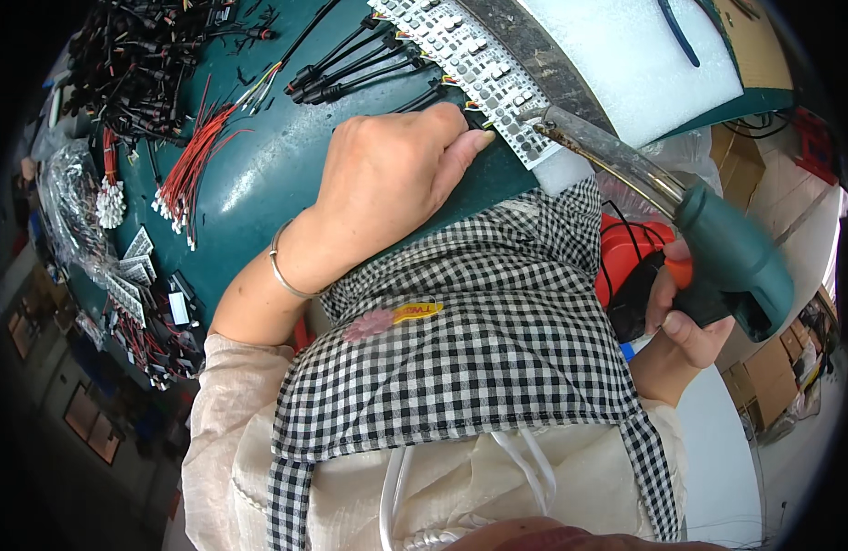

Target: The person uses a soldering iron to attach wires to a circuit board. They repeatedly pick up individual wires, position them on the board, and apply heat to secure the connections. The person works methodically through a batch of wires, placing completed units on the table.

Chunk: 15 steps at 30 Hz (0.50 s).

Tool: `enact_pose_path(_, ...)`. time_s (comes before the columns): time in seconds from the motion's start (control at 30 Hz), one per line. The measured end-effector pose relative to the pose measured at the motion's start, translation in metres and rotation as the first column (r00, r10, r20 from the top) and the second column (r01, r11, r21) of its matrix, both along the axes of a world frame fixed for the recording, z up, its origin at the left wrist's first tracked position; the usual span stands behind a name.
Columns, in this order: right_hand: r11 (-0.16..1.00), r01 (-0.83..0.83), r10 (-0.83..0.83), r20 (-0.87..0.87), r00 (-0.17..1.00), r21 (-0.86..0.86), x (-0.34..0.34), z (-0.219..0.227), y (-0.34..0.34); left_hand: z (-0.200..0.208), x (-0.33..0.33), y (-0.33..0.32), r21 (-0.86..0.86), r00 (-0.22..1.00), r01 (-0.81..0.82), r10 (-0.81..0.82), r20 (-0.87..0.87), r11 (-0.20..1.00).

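My left hand point(392, 174) lies palm down on the dark green table point(258, 184), fingertips pressing the end of a white strip of small square circuit boards point(470, 64). My right hand point(681, 317) grips the green pistol handle of a soldering gun point(731, 253), a finger on its orange trigger. The gun's long metal barrel point(607, 151) reaches up and left, its tip at the strip's near end, right by my left fingertips. Black cables with connectors point(350, 69) run to the strip beside my left hand. A silver bangle point(281, 266) circles my left wrist.
A bundle of red wires point(190, 170) lies left of my hand, a heap of black connectors point(139, 55) beyond it. White foam sheet point(626, 55) lies at the far right, more small boards point(134, 275) at the left edge. A checked apron point(460, 340) covers my lap; cardboard boxes point(773, 376) stand right.
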State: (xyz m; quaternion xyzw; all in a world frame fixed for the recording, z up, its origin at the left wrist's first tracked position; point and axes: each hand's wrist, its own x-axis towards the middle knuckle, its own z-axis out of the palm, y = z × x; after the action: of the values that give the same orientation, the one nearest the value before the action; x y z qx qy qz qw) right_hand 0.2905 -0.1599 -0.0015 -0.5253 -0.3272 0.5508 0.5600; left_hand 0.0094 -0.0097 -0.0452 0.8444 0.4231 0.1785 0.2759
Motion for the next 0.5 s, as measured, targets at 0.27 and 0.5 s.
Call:
enact_pose_path(0.27, 0.998, -0.027, 0.027, 0.015, 1.000, -0.054, -0.002, 0.001, -0.002, 0.002, -0.001, 0.005, -0.138, 0.998, -0.017, 0.026, 0.063, 0.990)
enact_pose_path(0.5, 0.998, -0.004, 0.013, 0.127, 0.992, -0.069, -0.015, -0.003, -0.001, 0.002, 0.001, 0.003, -0.093, 0.999, -0.016, 0.020, 0.044, 0.996)
